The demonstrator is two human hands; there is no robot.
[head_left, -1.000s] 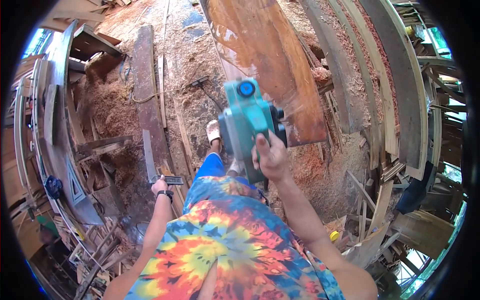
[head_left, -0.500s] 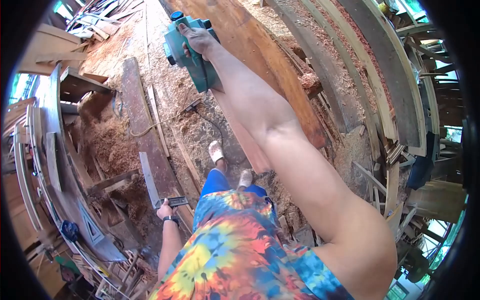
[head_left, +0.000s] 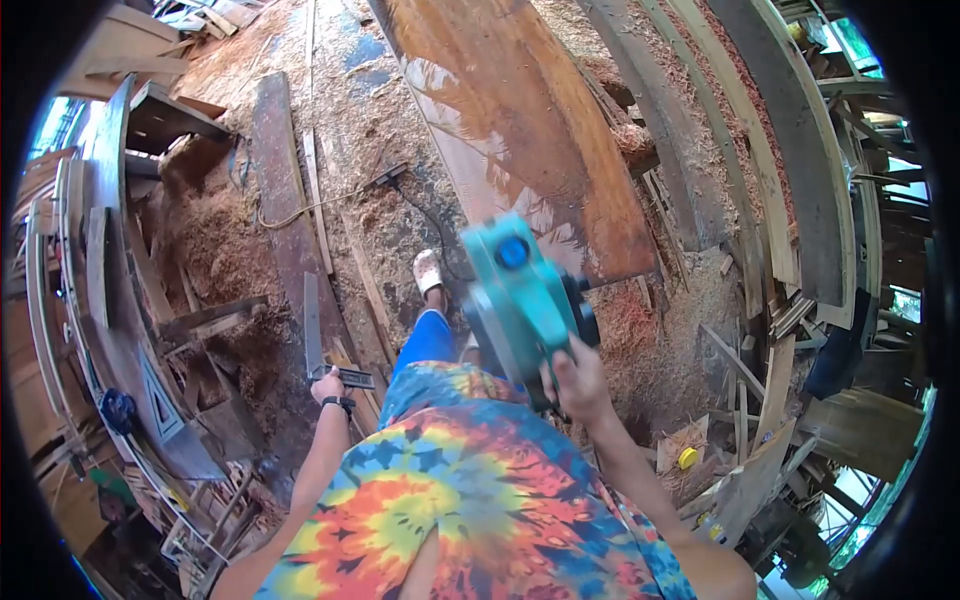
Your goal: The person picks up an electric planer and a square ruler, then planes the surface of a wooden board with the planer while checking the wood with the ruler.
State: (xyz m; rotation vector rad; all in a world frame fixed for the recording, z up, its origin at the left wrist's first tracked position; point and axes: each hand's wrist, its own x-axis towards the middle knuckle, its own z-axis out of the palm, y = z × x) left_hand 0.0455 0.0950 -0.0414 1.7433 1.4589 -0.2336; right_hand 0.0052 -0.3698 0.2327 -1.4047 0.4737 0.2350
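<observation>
My right hand (head_left: pixel 580 385) is wrapped round the rear handle of a teal electric planer (head_left: pixel 525 290) with a blue knob. The planer is close in front of my body, raised and a little blurred. Beyond it lies a wide reddish-brown wooden plank (head_left: pixel 560 130). Its left edge shows a paler, ragged-edged strip of bare wood. At the left, my left hand (head_left: pixel 327 387), with a dark band at the wrist, is closed on a carpenter's square (head_left: pixel 312 325) near its corner. A power cord (head_left: pixel 425 215) runs over the ground toward the planer.
Wood shavings (head_left: pixel 215 215) cover much of the ground. A long narrow board (head_left: pixel 275 150) lies left of the cord. More long boards (head_left: pixel 690 150) stretch along the right. A triangular set square (head_left: pixel 163 395) rests at the left, and a yellow round object (head_left: pixel 687 458) sits at the lower right.
My right hand has drawn the planer back from the plank's far left edge to near my body. The plank's pale strip now shows. The left hand keeps hold of the square.
</observation>
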